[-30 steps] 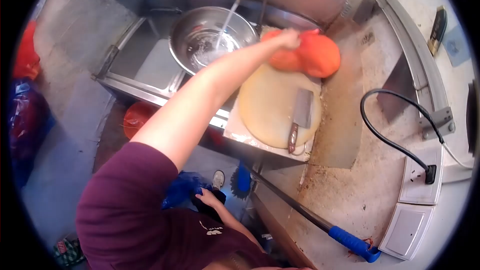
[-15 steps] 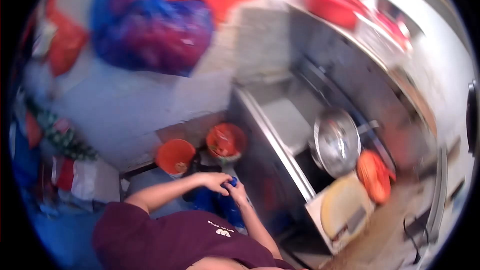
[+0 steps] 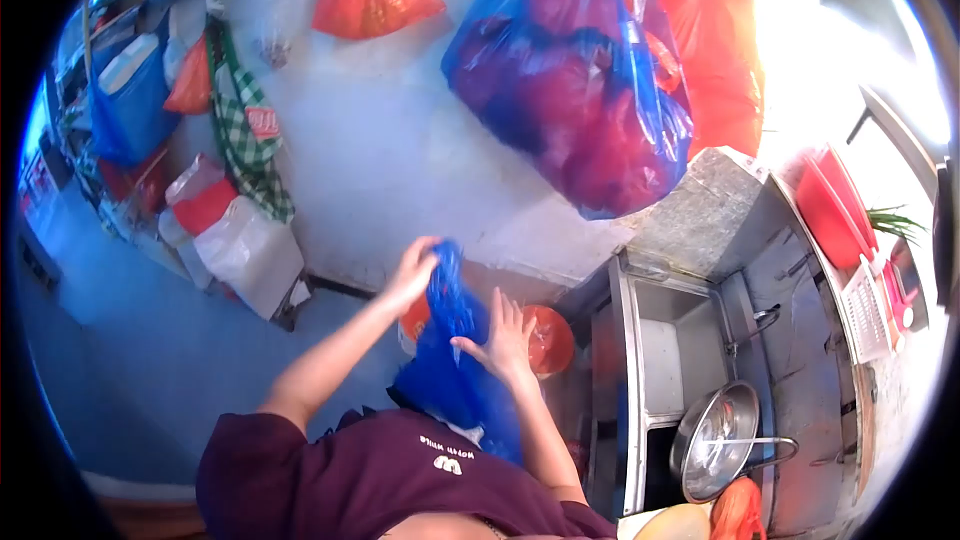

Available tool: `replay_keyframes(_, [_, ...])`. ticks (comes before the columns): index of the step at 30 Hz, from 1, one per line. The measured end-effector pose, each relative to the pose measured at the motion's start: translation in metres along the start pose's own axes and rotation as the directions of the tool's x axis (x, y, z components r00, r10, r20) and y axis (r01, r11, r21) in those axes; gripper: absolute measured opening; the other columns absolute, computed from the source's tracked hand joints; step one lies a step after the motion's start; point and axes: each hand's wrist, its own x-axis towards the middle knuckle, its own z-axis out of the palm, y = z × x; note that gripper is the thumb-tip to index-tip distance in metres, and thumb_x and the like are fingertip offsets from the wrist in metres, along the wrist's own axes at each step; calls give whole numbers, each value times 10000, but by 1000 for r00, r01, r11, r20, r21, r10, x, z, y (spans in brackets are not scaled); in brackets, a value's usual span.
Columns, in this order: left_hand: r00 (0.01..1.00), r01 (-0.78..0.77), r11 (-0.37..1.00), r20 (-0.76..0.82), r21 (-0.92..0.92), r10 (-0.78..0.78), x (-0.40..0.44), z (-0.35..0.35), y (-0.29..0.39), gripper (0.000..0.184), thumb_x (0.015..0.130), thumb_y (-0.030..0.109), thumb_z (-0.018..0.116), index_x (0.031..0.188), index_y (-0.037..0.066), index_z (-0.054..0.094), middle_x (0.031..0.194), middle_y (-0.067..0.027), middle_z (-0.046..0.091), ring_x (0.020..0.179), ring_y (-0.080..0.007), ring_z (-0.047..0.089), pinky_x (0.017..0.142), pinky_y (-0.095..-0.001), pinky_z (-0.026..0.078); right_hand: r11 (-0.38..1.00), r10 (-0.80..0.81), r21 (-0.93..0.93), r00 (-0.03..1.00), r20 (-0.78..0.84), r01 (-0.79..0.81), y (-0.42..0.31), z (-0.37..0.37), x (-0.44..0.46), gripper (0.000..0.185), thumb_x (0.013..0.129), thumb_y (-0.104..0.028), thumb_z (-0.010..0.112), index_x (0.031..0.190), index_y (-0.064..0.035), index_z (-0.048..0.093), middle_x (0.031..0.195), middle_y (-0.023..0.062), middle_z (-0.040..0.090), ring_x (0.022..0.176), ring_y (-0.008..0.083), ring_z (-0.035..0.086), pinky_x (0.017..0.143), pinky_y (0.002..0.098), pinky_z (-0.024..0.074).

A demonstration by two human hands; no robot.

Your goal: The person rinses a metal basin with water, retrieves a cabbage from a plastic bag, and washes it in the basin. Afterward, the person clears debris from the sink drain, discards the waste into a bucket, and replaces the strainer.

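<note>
My left hand point(image 3: 412, 272) has its fingers closed on the top of a blue plastic bag point(image 3: 440, 350), which hangs in front of my body. To the right of the bag, my right hand point(image 3: 503, 340) is spread, fingers apart and pointing up, with its thumb towards the bag. An orange bucket point(image 3: 550, 340) stands just beyond my right hand. Part of another orange bucket point(image 3: 414, 320) shows behind the blue bag, below my left hand.
A large blue bag point(image 3: 590, 90) of dark red contents hangs ahead, beside a red bag point(image 3: 712, 60). At the right are the sink point(image 3: 672, 350), a metal bowl point(image 3: 715, 440) under running water, a round board point(image 3: 675, 523) and a red basin point(image 3: 832, 205).
The view has swung from the sink and cleaver to the left. My hands, together half a second ago, have moved apart; the blue bag is now raised in my left hand.
</note>
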Motion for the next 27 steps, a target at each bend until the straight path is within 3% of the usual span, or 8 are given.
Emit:
replay_keyframes(1, [992,-127,986,-2,108,128,3,2,25,295,864,92,450,1146,3,459,1060,-99,537,958,-156,522,815,-271,438,998,17,-67,999,41,-15,-1,-1,-6,943,675,-515,664,1326,16,235,1180,264,466,1176,375,375,1021,480,200])
replay_keyframes(2, [929,-367,927,87,80,360,13,3,38,276,845,92,481,1104,-2,494,974,-86,579,882,-154,551,767,-276,456,997,74,-19,994,80,-73,2,-4,-6,759,724,-432,655,1265,9,358,1071,248,547,1046,367,501,927,460,346])
replay_keyframes(5, [940,-340,692,223,637,256,9,5,113,254,812,91,510,1043,-10,537,843,-55,610,784,-171,579,714,-282,470,886,99,433,981,168,-164,29,3,0,558,762,-372,629,1168,-25,469,835,194,623,779,350,607,752,453,455])
replay_keyframes(9, [926,-199,923,372,329,67,25,-9,187,273,772,79,515,1037,59,577,780,-11,582,664,-67,504,592,-199,421,775,141,632,975,-171,-1,32,-27,8,420,770,-247,658,1095,-26,507,757,198,624,673,323,622,632,404,481])
replay_keyframes(13, [941,-210,977,263,-31,211,30,-8,250,335,812,113,523,1133,20,494,807,-18,567,733,-74,512,652,-204,419,786,-210,412,826,-523,461,20,-48,34,614,721,-264,712,1229,-57,434,963,189,589,847,303,587,744,355,460])
replay_keyframes(17, [882,-341,878,209,-334,422,36,6,318,247,828,117,516,1038,-10,543,1013,-100,607,871,-152,588,786,-261,474,719,-478,235,711,-517,654,-7,-64,79,769,691,-381,701,1310,-88,349,1262,212,407,1138,382,414,949,504,292])
replay_keyframes(21, [683,-731,681,35,50,730,87,6,359,222,860,59,472,1047,-35,546,1059,-109,593,943,-180,576,823,-267,458,576,-530,450,731,-430,682,-48,-82,106,850,696,-502,645,1366,-148,261,1393,222,210,1258,385,269,987,588,165])
replay_keyframes(27, [407,-777,324,38,539,913,225,-25,419,375,784,54,582,1073,-25,356,950,-154,599,804,-185,579,683,-300,480,687,-434,355,750,-499,634,-85,-66,196,693,747,-41,552,1366,-140,257,910,172,465,737,342,535,639,389,457])
